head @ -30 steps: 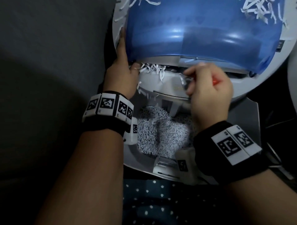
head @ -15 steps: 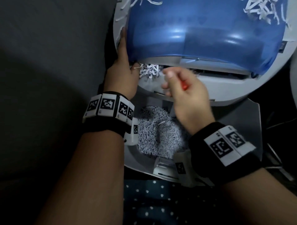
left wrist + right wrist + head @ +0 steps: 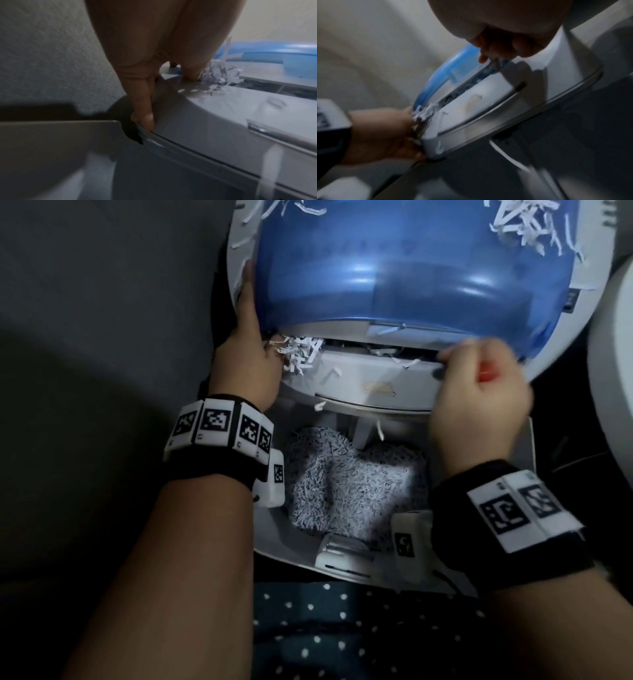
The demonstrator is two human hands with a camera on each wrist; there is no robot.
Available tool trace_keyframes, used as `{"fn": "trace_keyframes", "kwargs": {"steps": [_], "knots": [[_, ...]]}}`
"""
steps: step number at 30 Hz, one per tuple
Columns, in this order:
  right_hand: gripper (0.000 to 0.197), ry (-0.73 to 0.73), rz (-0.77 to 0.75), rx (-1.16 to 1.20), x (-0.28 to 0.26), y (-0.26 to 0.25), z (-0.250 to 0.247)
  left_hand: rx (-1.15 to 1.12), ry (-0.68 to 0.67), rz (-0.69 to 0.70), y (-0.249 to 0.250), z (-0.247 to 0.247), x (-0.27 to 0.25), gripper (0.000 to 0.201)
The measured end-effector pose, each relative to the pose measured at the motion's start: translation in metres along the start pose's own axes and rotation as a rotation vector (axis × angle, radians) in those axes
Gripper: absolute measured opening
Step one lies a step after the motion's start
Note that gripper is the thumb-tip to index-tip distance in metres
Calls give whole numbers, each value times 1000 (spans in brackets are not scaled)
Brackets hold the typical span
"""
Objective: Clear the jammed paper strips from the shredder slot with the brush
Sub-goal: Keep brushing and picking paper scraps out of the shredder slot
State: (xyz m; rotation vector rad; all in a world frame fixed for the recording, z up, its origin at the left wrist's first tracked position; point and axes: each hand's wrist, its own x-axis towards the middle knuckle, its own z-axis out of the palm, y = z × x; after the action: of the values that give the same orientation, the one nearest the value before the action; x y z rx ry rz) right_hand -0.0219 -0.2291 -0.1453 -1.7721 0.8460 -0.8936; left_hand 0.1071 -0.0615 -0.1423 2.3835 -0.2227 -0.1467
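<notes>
- Evidently the shredder head sits tilted up off its bin, which exposes the slot to the person and lets anything swept loose drop toward the heap of shredded paper below.
- The left hand braces the left edge of the unit: straight fingers run up alongside the blue cover and the thumb presses beside the slot's left end. By the look of it this hold keeps the tilted head from swinging while the other hand works.
- The right hand is curled tight round the brush, of which only a red handle peeks between the fingers; its working end meets the right end of the slot, though blur hides the bristles.
- A tuft of jammed paper strips bunches at the slot's left end, touching the left thumb, and thinner scraps lie along the opening.
- Loose strips also litter the top of the blue cover.
- Judging from that tuft, the clearing is only partly done.
</notes>
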Motion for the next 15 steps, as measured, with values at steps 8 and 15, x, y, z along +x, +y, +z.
{"fn": "trace_keyframes", "kwargs": {"steps": [8,15], "knots": [[29,-155,53,305,-21,-16,19,-14,0,13,-1,0,0,83],[24,-406,16,96,-29,-10,34,-24,-14,-3,1,-1,-1,82]]}}
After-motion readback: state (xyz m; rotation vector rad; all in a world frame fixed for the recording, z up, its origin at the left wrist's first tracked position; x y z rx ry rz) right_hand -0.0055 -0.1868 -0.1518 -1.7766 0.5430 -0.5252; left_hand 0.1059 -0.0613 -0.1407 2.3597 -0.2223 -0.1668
